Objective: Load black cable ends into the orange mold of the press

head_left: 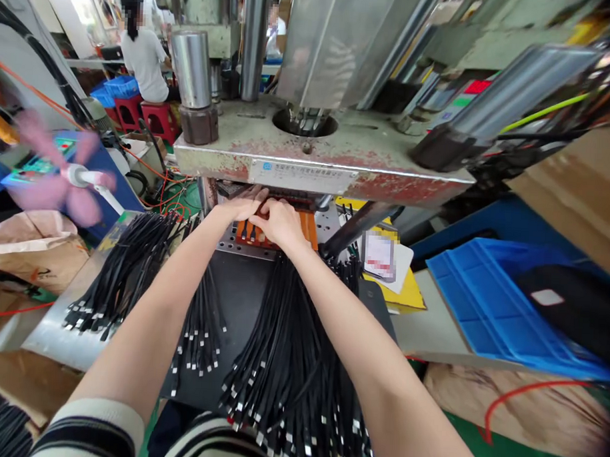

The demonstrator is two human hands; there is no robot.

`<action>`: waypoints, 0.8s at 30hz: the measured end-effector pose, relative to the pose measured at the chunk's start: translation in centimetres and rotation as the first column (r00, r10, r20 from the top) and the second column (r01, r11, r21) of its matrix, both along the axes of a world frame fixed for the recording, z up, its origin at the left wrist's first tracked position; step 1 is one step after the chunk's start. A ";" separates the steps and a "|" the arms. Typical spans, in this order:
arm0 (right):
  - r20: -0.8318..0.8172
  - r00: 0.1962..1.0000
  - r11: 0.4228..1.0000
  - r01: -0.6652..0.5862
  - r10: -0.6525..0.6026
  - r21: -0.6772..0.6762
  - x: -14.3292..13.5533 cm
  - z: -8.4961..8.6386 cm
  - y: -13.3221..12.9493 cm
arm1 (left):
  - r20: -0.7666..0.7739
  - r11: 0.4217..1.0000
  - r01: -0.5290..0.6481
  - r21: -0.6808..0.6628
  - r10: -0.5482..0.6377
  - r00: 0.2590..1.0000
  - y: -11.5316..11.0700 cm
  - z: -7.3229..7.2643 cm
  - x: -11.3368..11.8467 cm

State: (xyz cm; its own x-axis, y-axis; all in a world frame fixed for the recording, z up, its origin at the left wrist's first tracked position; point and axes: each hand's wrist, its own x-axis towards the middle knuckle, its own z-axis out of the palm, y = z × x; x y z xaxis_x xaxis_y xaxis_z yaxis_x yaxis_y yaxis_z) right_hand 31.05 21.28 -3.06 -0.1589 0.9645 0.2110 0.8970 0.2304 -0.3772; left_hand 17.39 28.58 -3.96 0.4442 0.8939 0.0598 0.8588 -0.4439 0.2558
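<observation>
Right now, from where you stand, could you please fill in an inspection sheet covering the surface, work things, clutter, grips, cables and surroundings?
Surface: black tabletop, with a metal surface at its left.
Work things: orange block beneath the press, partly hidden.
Clutter: white card on a yellow sheet at right; blue tray farther right.
Grips: left grip and right grip close together at the orange block; finger hold unclear.
Cables: black cables in several bundles, many pale-tipped ends toward the wearer.
Surroundings: pink fan at left, blurred; person in a white shirt behind, near red stools.
</observation>
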 end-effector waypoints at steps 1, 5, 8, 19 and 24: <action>-0.015 1.000 0.999 -0.018 0.018 0.028 0.7 -0.1 -0.4 | 0.063 1.000 -0.015 0.019 0.014 0.998 -1.2 -0.2 -0.5; 0.010 0.998 0.993 0.068 -0.069 0.096 5.0 -1.6 -5.6 | 0.156 0.975 -0.070 0.210 0.038 0.987 -8.7 -1.9 -4.4; 0.205 0.959 0.978 0.207 -0.196 -0.037 7.5 -3.3 -10.1 | -0.093 0.898 -0.360 0.253 0.392 0.915 -12.8 -3.3 -8.0; -0.121 0.971 0.961 0.177 -0.206 -0.210 11.1 -4.8 -12.2 | -0.202 0.835 -0.549 0.030 0.543 0.815 -12.5 -3.6 -11.5; -0.455 0.887 0.994 0.043 -0.082 -0.096 10.0 -4.1 -12.6 | -0.222 0.873 -0.487 0.025 0.480 0.849 -12.5 -3.9 -10.3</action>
State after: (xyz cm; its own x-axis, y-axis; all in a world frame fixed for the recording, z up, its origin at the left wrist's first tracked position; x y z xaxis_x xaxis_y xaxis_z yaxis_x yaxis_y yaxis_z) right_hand 41.07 8.65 -7.15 -0.0026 0.9861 0.1662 0.6312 0.1305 -0.7646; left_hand 7.11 16.10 -7.83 -0.0463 0.9988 -0.0180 0.9978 0.0471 0.0471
